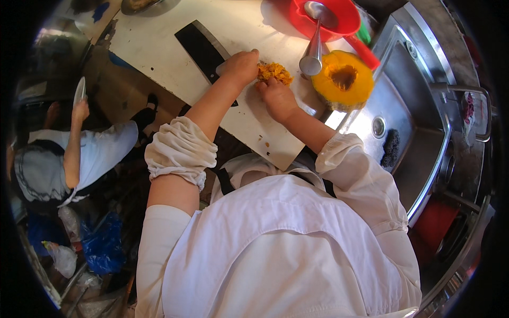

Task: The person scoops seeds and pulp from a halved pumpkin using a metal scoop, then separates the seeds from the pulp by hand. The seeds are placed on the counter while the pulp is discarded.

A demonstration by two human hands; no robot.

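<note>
My left hand (241, 68) is curled at the left edge of a small heap of stringy orange pumpkin pulp (275, 73) on a white worktop (278, 139). A pale patch shows beside its knuckles; whether the fingers grip anything is hidden. My right hand (278, 98) touches the near side of the pulp with bent fingertips, partly out of sight. A cleaver (201, 47) with a dark blade and a bright edge lies flat to the left, its handle end partly behind my left forearm. Right of the pulp rests a cut pumpkin (358, 85), hollow in the middle.
A red plastic ladle-like bowl (346, 24) stands behind the pumpkin, with a metal ladle (314, 47) leaning out of it. On the right is a steel sink (425, 155) with a dark scouring pad (391, 147). A seated person (75, 151) holding a pale object is at far left, near plastic bags (102, 242).
</note>
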